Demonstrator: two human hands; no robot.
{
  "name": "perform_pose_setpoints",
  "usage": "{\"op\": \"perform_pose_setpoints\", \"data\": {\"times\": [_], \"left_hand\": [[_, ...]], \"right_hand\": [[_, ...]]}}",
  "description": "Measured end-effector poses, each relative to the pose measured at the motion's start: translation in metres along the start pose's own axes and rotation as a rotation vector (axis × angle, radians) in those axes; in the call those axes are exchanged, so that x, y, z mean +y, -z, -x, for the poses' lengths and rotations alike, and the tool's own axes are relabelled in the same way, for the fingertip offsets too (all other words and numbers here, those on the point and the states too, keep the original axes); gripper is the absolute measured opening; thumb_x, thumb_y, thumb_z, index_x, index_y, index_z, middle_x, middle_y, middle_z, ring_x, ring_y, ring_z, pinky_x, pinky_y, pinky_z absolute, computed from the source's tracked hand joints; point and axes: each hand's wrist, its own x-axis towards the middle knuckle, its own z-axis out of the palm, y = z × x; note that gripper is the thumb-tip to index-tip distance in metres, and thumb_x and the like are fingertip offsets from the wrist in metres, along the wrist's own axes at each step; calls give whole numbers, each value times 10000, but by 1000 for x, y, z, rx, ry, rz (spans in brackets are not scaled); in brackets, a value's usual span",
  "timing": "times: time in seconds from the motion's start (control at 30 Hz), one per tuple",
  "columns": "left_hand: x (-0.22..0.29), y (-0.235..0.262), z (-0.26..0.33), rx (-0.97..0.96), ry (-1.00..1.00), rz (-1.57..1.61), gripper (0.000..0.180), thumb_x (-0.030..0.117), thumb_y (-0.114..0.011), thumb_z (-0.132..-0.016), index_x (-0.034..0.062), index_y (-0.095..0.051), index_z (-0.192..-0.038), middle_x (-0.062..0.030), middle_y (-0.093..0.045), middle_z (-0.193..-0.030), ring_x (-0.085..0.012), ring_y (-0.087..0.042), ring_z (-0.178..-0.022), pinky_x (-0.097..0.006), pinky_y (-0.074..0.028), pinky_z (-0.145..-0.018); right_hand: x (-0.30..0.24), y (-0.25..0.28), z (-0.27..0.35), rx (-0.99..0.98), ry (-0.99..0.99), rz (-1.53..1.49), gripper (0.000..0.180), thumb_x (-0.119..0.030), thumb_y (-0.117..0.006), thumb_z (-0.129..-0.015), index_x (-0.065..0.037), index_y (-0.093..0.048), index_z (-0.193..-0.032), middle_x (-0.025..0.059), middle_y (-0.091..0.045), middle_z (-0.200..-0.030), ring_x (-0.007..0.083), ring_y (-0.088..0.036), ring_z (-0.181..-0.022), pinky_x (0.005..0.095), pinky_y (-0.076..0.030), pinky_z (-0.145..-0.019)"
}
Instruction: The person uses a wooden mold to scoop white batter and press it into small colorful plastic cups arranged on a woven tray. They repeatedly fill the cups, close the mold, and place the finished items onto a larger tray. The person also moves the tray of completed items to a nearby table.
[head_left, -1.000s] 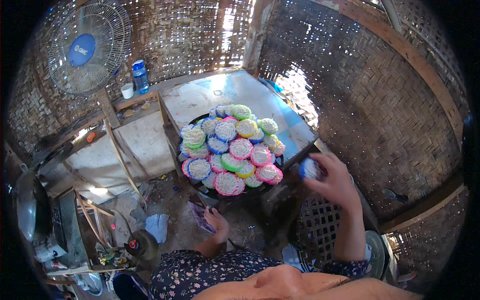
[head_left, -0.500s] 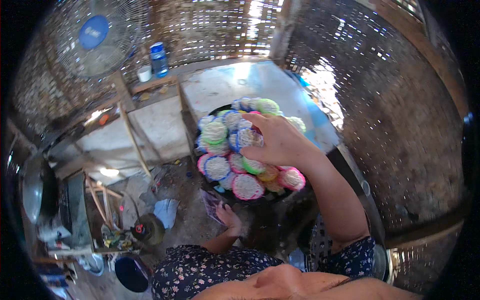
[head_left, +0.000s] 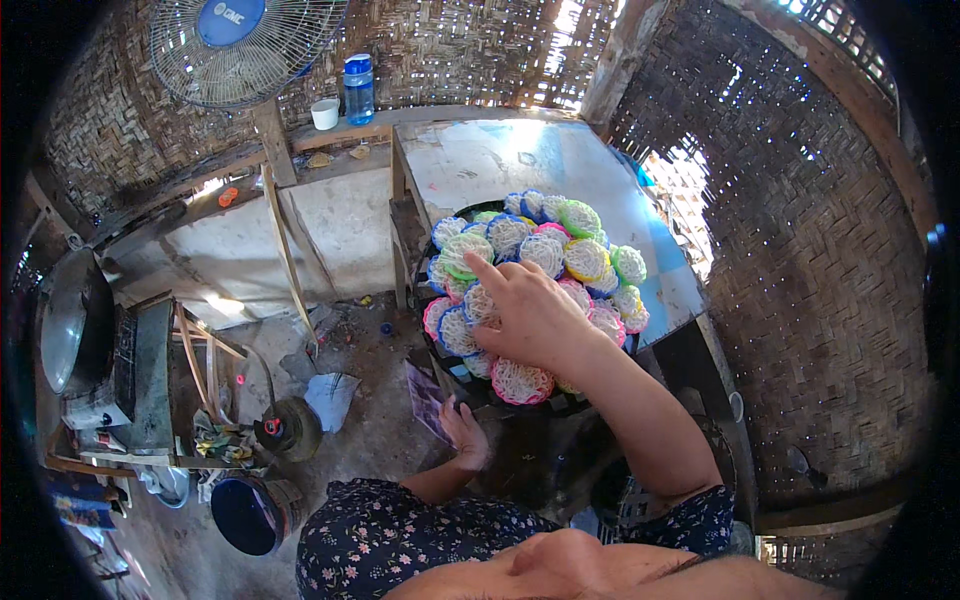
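A heap of round, lacy white crackers (head_left: 541,256) with blue, green, pink and yellow rims fills a dark round tray (head_left: 432,345) in front of me. Over the heap's near left part reaches my right hand (head_left: 535,315), its index finger stretched onto a green-rimmed cracker (head_left: 461,251) and its thumb apart. A blue-rimmed cracker (head_left: 480,304) lies between that finger and thumb, not visibly gripped. Lower down, my left hand (head_left: 463,436) holds a flat purple printed plastic bag (head_left: 426,402) by its edge. Part of that grip is hidden.
Beneath the tray's far side is a pale table (head_left: 460,165). A blue bottle (head_left: 359,92) and white cup (head_left: 325,114) stand on a ledge below a fan (head_left: 235,50). At left are a wok (head_left: 75,320), a gas cylinder (head_left: 290,428) and a dark bucket (head_left: 247,515).
My right hand has moved nearer and left across the heap, its index finger now stretched out. The left hand still holds the plastic bag. The whole view has shifted and sharpened.
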Motion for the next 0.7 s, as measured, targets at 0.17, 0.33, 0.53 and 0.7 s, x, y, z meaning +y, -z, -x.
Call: {"op": "perform_pose_setpoints", "data": {"times": [0.17, 0.33, 0.53, 0.7], "left_hand": [[-3, 0, 1, -16, 5, -4, 364, 276, -420, -923, 35, -443, -1195, -202, -441, -1201, -356, -388, -1141, -430, -283, -983], [3, 3, 0, -23, 10, -12, 360, 263, -422, -923, 33, -437, -1198, -198, -441, -1195, -356, -390, -1136, -425, -286, -983], [3, 2, -1, -15, -22, 7, 361, 272, -422, -923, 36, -435, -1195, -194, -439, -1195, -350, -398, -1126, -425, -298, -967], [-3, -1, -2, 11, -46, -15, 362, 278, -429, -921, 36, -436, -1190, -194, -451, -1177, -354, -404, -1118, -432, -306, -956]], "right_hand": [[-5, -5, -1, 0, -12, 43, 731, -285, -656, -746, -17, -318, -1336, 204, -561, -984, 349, -515, -986, 411, -410, -899], [-7, -7, 6, 42, -39, 24, 744, -298, -662, -758, -16, -304, -1345, 202, -549, -1068, 350, -502, -1032, 406, -400, -921], [-2, -8, 17, 49, -30, 6, 787, -308, -687, -739, -28, -289, -1357, 191, -529, -1141, 346, -480, -1087, 408, -385, -942], [-6, 27, 42, 368, 7, 12, 754, -285, -700, -723, 10, -341, -1318, 173, -538, -1117, 321, -503, -1046, 388, -389, -928]]}}
